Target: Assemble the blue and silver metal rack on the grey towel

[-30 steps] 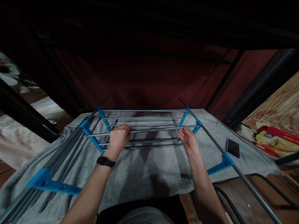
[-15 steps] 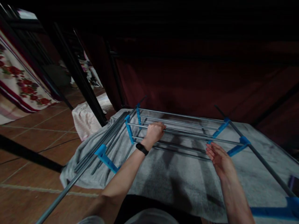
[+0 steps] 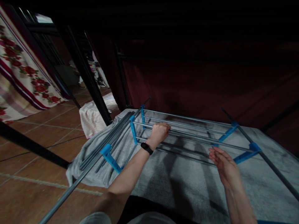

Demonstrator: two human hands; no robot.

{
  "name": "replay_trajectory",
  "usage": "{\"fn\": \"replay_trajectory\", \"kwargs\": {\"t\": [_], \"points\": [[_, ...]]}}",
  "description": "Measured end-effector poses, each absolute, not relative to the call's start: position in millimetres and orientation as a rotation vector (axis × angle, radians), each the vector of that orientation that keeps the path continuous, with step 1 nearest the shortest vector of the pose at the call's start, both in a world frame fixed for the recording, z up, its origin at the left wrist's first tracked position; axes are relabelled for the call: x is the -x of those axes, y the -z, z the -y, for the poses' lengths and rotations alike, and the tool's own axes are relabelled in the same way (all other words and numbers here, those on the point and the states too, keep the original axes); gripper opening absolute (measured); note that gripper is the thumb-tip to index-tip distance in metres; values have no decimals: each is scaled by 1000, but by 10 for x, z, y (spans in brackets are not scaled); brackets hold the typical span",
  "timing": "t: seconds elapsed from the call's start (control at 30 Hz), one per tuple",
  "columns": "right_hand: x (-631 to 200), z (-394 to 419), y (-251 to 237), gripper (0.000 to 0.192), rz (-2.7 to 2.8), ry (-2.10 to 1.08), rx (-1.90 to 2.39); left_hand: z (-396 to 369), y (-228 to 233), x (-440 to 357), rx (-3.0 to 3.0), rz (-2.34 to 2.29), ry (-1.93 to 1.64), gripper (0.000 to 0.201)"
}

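1 grey rod [image 3: 203, 138] is running crosswise between 2 blue brackets [image 3: 133, 130], the left hand [image 3: 160, 133] gripping it nearer its left end, the right hand [image 3: 225, 165] hovering loosely curled, just nearside.

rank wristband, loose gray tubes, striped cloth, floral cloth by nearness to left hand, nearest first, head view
1. Wristband, on the wrist of the left hand
2. Loose gray tubes, on the gray blanket, left side
3. Striped cloth, farther left, past the blanket
4. Floral cloth, hanging at far left
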State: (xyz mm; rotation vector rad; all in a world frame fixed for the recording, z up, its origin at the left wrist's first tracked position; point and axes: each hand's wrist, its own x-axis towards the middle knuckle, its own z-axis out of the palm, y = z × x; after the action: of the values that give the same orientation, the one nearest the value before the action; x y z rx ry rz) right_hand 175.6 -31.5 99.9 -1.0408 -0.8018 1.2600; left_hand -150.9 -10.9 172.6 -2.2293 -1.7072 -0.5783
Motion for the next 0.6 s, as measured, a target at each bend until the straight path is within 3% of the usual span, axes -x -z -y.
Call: {"fn": "replay_trajectory", "kwargs": {"t": [0.6], "points": [[-2005,418,-792,32,793,-1199,1105,109,-1727,1570,2247,1719,558,15]]}}
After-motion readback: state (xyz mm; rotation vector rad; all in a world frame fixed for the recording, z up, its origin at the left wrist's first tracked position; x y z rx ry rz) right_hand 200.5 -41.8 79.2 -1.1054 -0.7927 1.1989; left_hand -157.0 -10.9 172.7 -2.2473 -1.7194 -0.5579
